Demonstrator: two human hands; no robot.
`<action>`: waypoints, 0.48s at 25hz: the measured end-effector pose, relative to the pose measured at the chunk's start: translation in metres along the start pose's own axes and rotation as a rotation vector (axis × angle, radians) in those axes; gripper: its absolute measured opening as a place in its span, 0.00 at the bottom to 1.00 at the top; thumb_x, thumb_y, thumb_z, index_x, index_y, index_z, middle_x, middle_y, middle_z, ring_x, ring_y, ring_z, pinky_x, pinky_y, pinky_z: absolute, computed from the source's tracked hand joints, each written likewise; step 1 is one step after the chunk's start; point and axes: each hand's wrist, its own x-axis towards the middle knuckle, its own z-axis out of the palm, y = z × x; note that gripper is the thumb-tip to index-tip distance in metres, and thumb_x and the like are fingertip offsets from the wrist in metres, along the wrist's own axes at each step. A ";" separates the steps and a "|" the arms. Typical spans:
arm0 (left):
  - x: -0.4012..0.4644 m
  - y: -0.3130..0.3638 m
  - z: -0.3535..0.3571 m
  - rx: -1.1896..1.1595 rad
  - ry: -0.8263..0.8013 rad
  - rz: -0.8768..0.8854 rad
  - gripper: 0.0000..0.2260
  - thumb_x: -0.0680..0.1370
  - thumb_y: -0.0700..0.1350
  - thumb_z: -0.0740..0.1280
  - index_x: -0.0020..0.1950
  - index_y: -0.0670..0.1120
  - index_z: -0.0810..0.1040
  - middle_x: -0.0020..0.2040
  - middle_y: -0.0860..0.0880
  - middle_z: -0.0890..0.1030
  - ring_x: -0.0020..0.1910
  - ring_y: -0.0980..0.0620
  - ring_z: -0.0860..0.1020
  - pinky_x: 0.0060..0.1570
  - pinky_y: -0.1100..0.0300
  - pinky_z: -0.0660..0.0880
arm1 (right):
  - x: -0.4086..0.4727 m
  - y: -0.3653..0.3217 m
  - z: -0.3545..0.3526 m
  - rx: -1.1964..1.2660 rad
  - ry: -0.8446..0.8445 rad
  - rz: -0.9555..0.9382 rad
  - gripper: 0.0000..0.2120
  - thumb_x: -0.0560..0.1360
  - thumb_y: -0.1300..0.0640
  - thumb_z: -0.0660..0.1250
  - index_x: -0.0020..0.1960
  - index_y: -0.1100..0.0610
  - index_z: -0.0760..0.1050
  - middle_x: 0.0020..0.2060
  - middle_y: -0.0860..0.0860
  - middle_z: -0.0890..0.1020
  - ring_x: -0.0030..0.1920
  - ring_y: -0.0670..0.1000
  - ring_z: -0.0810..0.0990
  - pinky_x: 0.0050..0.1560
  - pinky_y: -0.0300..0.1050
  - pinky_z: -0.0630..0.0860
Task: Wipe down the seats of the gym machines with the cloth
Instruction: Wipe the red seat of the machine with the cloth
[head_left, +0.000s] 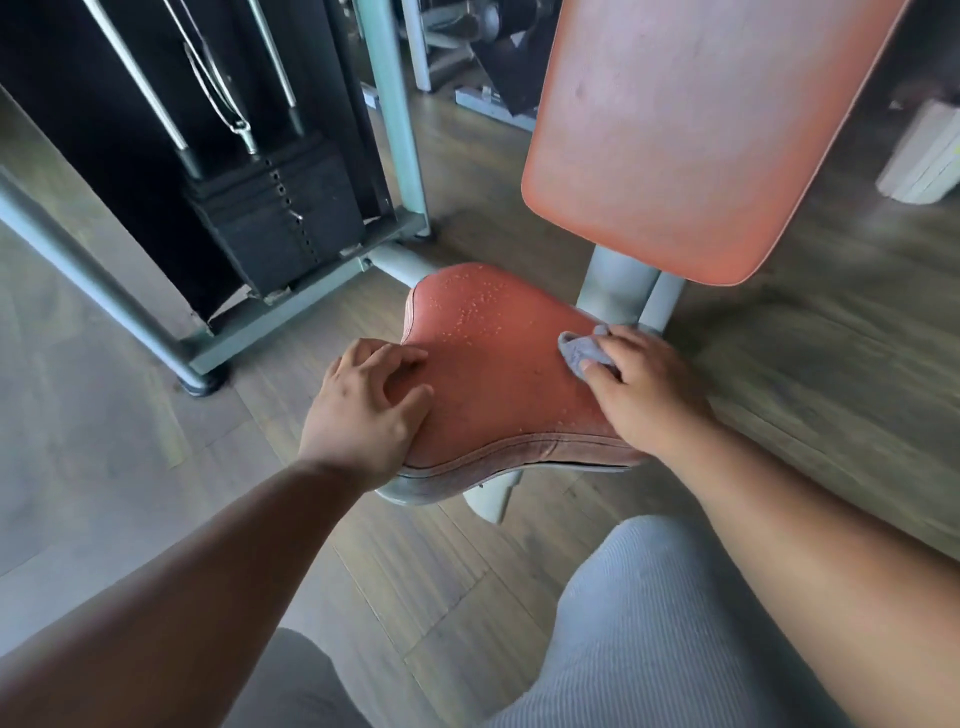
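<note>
Both hands on the red seat (498, 374): left hand (366, 410) spread w/ fingers lightly bent, bracing its left edge, right hand (641, 387) pressing the bunched grey cloth (582, 351) at the back-right corner, so wiping looks just begun; droplets across the middle probably need a leftward sweep next.

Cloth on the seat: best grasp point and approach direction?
Judging by its pose, take the cloth at its bunched far-left edge, which sticks out past the right hand. Come from above and the left, over the seat; the rest lies under the hand.
</note>
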 end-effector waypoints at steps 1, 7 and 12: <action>0.000 0.000 0.000 -0.010 0.009 0.007 0.19 0.71 0.57 0.62 0.61 0.57 0.79 0.60 0.57 0.73 0.63 0.52 0.71 0.61 0.57 0.66 | -0.002 -0.013 0.001 -0.069 0.019 -0.070 0.23 0.77 0.45 0.59 0.65 0.56 0.79 0.65 0.52 0.79 0.65 0.57 0.75 0.67 0.52 0.72; 0.000 -0.001 -0.002 -0.009 -0.007 0.014 0.21 0.70 0.57 0.60 0.61 0.57 0.79 0.59 0.58 0.73 0.63 0.52 0.71 0.61 0.56 0.67 | -0.024 -0.007 -0.013 -0.077 -0.076 -0.301 0.25 0.79 0.43 0.56 0.69 0.55 0.77 0.70 0.51 0.76 0.71 0.54 0.72 0.73 0.51 0.65; -0.001 -0.004 0.001 -0.046 0.014 0.015 0.19 0.70 0.54 0.61 0.60 0.57 0.80 0.59 0.57 0.74 0.62 0.54 0.71 0.61 0.58 0.66 | -0.014 -0.006 -0.009 -0.127 -0.048 -0.088 0.26 0.77 0.45 0.52 0.67 0.55 0.77 0.69 0.54 0.76 0.68 0.58 0.73 0.69 0.53 0.69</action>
